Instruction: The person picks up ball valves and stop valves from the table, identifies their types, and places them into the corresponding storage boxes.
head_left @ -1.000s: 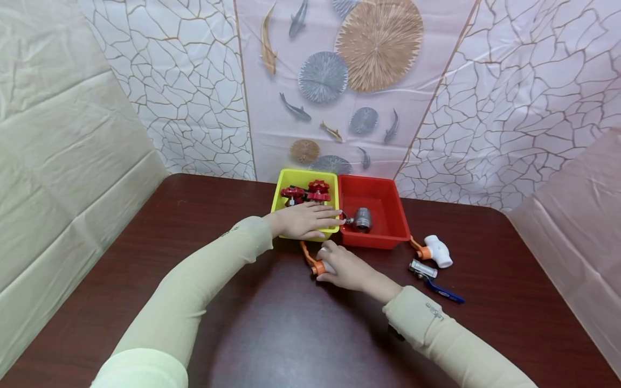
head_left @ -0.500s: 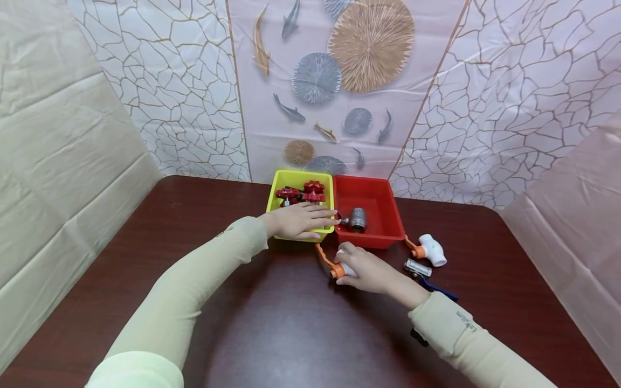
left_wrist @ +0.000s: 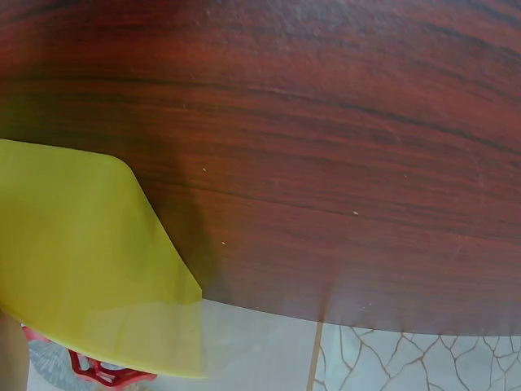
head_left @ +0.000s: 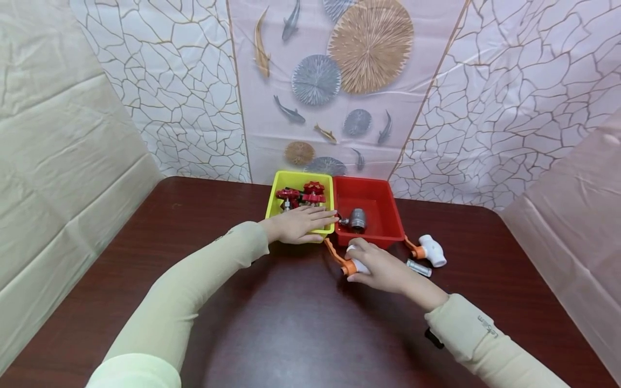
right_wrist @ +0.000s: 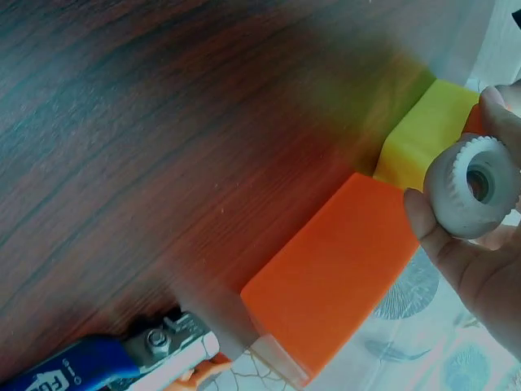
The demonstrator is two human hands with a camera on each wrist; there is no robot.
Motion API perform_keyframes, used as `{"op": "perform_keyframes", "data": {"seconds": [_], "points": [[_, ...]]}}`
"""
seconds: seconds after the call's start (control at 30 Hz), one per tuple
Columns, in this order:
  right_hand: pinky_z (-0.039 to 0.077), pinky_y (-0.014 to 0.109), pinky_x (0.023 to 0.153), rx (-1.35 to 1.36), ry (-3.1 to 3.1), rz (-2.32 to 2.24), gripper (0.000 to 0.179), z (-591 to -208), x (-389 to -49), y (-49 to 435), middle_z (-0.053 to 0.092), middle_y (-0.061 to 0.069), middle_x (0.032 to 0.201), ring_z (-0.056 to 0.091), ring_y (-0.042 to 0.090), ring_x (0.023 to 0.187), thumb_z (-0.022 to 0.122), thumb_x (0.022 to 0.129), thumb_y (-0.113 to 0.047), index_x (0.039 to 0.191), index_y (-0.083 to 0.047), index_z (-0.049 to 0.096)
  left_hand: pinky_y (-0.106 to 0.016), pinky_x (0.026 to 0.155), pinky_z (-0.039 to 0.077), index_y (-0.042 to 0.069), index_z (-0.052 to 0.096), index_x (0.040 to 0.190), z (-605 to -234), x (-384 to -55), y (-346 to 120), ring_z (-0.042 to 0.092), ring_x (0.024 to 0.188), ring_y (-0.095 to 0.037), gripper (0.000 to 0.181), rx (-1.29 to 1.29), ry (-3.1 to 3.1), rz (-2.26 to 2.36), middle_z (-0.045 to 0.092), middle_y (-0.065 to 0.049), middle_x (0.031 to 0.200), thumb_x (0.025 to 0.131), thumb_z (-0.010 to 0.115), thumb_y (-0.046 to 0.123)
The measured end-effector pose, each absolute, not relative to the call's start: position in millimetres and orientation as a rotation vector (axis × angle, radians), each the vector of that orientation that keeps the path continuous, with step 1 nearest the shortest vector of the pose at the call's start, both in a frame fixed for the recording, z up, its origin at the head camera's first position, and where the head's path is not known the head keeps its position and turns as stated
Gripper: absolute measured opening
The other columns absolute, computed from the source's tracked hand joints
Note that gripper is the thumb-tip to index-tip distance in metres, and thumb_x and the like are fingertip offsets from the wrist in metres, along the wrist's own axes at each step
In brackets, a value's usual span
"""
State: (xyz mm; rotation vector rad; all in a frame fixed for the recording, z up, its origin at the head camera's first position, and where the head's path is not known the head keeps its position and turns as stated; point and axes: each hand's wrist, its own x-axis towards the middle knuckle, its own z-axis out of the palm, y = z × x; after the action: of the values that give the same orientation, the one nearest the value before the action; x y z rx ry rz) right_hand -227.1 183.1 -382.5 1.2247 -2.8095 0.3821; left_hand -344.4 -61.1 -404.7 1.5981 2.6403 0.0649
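My right hand [head_left: 383,268] grips a white plastic ball valve [head_left: 359,265] with an orange lever, held in front of the red bin [head_left: 395,215]. In the right wrist view, thumb and fingers go round the valve's white body [right_wrist: 444,204], its round open end toward the camera. My left hand [head_left: 301,223] lies flat, fingers straight, over the front of the yellow bin [head_left: 275,188]. Inside that bin sit valves with red handwheels [head_left: 314,187], partly hidden by the hand. A grey metal valve [head_left: 358,220] lies in the red bin.
Right of the red bin, another white valve with an orange lever [head_left: 433,251] lies on the dark wooden table [head_left: 218,323]. A metal valve [head_left: 419,268] lies beside it; its blue lever [right_wrist: 77,366] shows in the right wrist view. Patterned cloth walls enclose the table's back and sides.
My right hand has moved right with the white valve, from before the yellow bin to before the red one. My left hand has stayed over the yellow bin. The head view shifted slightly.
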Motion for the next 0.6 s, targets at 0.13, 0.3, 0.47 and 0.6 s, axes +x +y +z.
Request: {"op": "perform_keyframes", "data": {"seconds": [0.13, 0.3, 0.47, 0.6], "points": [[0.052, 0.041, 0.085, 1.209, -2.822, 0.398, 0.036, -378.8, -228.5, 187.0, 0.054, 0.015, 0.115, 0.058, 0.025, 0.095, 0.077, 0.078, -0.022, 0.105, -0.003, 0.064, -0.047, 0.118, 0.017, 0.017, 0.018, 0.152, -406.3, -341.9, -59.6, 0.014, 0.146, -0.028, 0.066, 1.563, 2.656, 0.111, 0.013, -0.003, 0.159, 0.098, 0.039, 0.049], [0.052, 0.042, 0.085, 1.173, -2.856, 0.419, 0.035, -372.7, -231.2, 193.4, 0.054, 0.016, 0.116, 0.059, 0.024, 0.095, 0.077, 0.078, -0.021, 0.105, -0.003, 0.064, -0.045, 0.119, 0.015, 0.018, 0.01, 0.153, -406.2, -340.4, -54.3, 0.007, 0.148, -0.024, 0.077, 1.437, 2.667, 0.152, 0.005, -0.002, 0.16, 0.094, 0.041, 0.056], [0.053, 0.037, 0.081, 1.152, -2.855, 0.469, 0.034, -366.5, -233.8, 200.8, 0.054, 0.012, 0.114, 0.057, 0.02, 0.093, 0.077, 0.078, -0.022, 0.105, -0.006, 0.063, -0.043, 0.119, 0.011, 0.017, 0.003, 0.153, -407.8, -341.9, -45.8, 0.0, 0.148, -0.021, 0.087, 1.349, 2.677, 0.151, -0.001, -0.002, 0.161, 0.09, 0.041, 0.063], [0.053, 0.036, 0.08, 1.113, -2.844, 0.484, 0.034, -362.0, -236.2, 207.4, 0.054, 0.011, 0.113, 0.055, 0.02, 0.094, 0.077, 0.078, -0.022, 0.105, -0.007, 0.063, -0.042, 0.12, 0.01, 0.014, 0.0, 0.153, -409.5, -343.6, -39.1, -0.003, 0.148, -0.021, 0.093, 1.309, 2.685, 0.18, -0.003, -0.006, 0.16, 0.088, 0.042, 0.066]]}}
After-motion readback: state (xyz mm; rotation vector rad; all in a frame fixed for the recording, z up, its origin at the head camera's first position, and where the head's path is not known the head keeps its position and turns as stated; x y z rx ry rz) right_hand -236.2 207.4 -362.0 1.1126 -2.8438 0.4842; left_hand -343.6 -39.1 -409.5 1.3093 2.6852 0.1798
